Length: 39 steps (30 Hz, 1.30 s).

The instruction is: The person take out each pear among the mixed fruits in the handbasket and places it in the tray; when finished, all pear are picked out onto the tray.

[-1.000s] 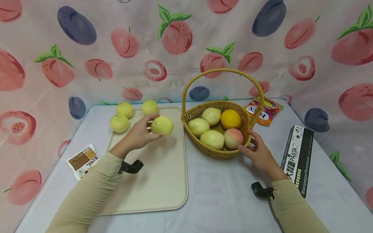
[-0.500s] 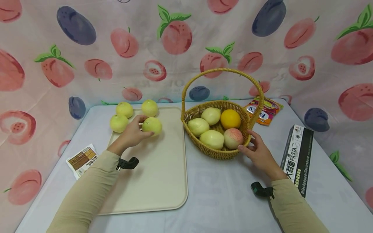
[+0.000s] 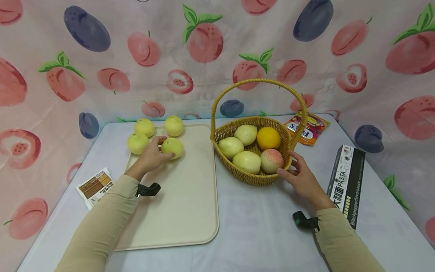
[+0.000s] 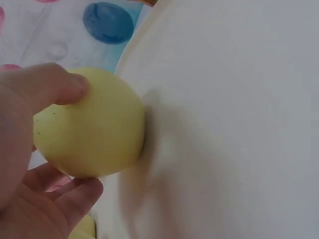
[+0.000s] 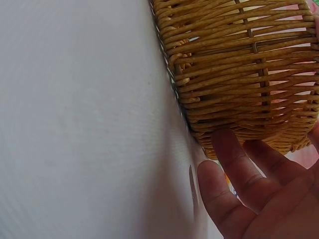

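Between thumb and fingers, my left hand (image 3: 149, 158) holds a round yellow-green fruit (image 3: 173, 149) low over the left part of the beige tray (image 3: 183, 211). In the left wrist view the thumb lies on one side of the fruit (image 4: 107, 124) and the fingers on the other. My right hand (image 3: 306, 183) grips the near right side of a wicker basket (image 3: 234, 175), thumb at the rim, fingers against the woven wall (image 5: 239, 84). Inside the basket lie several pale yellow-green fruits (image 3: 247, 162), an orange (image 3: 268, 138) and a peach (image 3: 272, 161).
More round yellow-green fruits (image 3: 144, 127) sit around the tray's far left corner. A brown-and-white packet (image 3: 96, 187) lies left of the tray. Behind the basket is a red snack bag (image 3: 310, 130); a pasta box (image 3: 346, 185) lies to the right. The basket's tall handle (image 3: 259, 80) arches above it.
My left hand has moved left and slightly down with the round yellow-green fruit, bringing it closer to the tray. My right hand has stayed on the basket.
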Each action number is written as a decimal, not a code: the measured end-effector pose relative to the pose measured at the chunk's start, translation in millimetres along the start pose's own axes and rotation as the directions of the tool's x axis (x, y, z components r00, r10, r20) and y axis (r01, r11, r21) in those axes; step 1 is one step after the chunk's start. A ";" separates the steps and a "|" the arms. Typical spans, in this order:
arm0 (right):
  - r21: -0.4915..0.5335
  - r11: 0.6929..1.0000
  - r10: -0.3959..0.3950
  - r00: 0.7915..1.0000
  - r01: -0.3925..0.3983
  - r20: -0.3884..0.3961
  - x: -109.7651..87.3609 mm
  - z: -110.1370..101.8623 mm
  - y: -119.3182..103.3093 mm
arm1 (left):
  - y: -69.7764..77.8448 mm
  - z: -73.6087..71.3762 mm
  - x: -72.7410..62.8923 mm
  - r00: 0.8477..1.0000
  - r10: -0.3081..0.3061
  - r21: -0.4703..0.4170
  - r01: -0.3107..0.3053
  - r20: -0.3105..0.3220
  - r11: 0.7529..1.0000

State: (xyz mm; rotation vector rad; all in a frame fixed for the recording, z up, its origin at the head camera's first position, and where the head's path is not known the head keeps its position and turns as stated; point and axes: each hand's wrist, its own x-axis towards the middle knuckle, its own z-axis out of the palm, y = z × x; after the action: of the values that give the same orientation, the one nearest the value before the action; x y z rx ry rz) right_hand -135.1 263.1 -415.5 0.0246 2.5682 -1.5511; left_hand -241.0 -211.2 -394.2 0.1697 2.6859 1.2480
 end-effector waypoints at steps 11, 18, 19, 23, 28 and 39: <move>0.001 1.000 -0.003 1.000 0.003 0.002 0.5 0.3 0.4 | -5.4 3.9 5.8 0.997 -0.012 -0.023 0.010 -0.072 1.000; 0.001 1.000 -0.005 1.000 0.005 0.003 0.5 1.0 -0.1 | -8.1 5.6 11.1 0.996 -0.015 -0.033 0.012 -0.088 0.999; 0.002 1.000 -0.006 1.000 0.006 0.003 0.6 1.1 -0.1 | -8.5 5.8 11.9 0.996 -0.013 -0.037 0.010 -0.090 0.999; -0.001 1.000 -0.001 1.000 0.001 0.000 0.6 1.2 -0.2 | -9.7 6.8 15.5 0.994 0.000 -0.031 -0.004 -0.110 0.999; -0.001 1.000 0.011 1.000 -0.011 -0.004 1.1 1.6 -0.4 | -8.2 8.3 18.9 0.992 0.001 -0.029 -0.005 -0.124 1.000; 0.020 0.999 0.032 0.999 -0.032 0.000 1.4 1.9 0.5 | -7.6 8.8 26.6 0.992 -0.021 -0.034 0.017 -0.126 0.999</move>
State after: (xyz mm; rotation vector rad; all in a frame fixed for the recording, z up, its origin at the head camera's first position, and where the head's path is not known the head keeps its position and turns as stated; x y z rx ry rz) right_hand -136.2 261.7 -417.0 0.0679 2.5399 -1.5651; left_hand -265.5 -204.9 -408.6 0.0623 2.7630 1.3389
